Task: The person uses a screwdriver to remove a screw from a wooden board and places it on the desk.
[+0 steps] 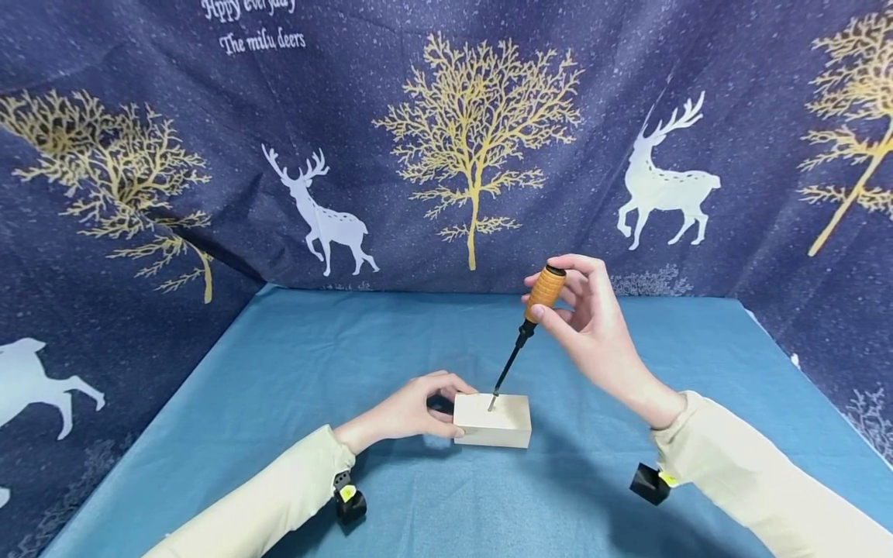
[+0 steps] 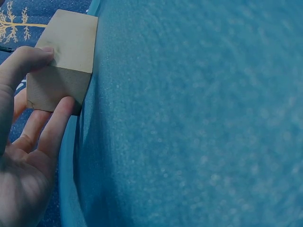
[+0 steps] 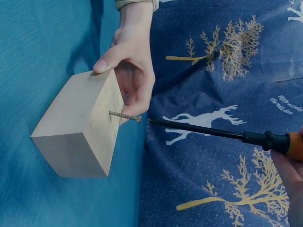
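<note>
A pale wooden block (image 1: 492,435) lies on the blue cloth, pinched at its left end between the thumb and fingers of my left hand (image 1: 410,408). From its top face a threaded screw (image 3: 124,115) sticks up, tilted, most of its length exposed. My right hand (image 1: 605,341) grips a screwdriver by its orange handle (image 1: 545,293), thumb on one side and fingers on the other. The black shaft (image 3: 199,129) slants down toward the screw; in the right wrist view its tip sits just off the screw head, with a small gap showing.
Blue cloth (image 1: 335,349) covers the table. Behind it hangs a dark blue backdrop (image 1: 418,232) printed with deer and golden trees. A small black camera (image 1: 350,505) is strapped at the left wrist, another black camera (image 1: 650,484) at the right.
</note>
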The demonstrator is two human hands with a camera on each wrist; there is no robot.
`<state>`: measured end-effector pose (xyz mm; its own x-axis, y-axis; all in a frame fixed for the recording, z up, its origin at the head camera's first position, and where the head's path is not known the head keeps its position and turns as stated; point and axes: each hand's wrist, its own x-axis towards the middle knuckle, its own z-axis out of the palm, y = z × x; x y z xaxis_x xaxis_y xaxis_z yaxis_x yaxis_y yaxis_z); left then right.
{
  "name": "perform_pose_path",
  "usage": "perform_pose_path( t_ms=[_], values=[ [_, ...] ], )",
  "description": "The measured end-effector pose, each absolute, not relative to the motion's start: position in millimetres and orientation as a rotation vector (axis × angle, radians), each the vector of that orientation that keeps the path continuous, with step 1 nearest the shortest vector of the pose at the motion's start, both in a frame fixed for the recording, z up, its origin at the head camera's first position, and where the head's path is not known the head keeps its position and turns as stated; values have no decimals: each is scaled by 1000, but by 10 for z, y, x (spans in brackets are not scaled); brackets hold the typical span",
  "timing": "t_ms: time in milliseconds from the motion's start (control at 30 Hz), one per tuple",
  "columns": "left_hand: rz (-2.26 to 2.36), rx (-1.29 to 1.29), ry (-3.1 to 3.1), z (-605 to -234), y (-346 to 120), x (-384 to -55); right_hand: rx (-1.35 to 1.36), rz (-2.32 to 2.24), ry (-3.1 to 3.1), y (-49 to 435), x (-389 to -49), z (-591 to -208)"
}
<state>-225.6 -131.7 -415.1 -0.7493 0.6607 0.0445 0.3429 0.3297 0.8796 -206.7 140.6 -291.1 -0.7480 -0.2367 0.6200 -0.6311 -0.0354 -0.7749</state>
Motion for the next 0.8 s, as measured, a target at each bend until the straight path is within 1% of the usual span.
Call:
perform_pose_path(
  t_ms=[267, 467, 600, 800],
  values=[
    [1373, 911, 2301, -4141, -1313, -2241, 835, 1721, -2038, 1531, -2036, -2894],
    [1361, 912, 2313, -4125, -1311, -2235, 784, 1543, -2109, 1670, -2023, -2923],
    [1352, 914, 2322, -4139, -1311, -2243, 681, 1370, -2201, 1772, -2035, -2960],
    [1356, 895, 2320, -4145, -1309, -2241, 566, 1317, -2264, 1925, -2038, -3028]
  ],
)
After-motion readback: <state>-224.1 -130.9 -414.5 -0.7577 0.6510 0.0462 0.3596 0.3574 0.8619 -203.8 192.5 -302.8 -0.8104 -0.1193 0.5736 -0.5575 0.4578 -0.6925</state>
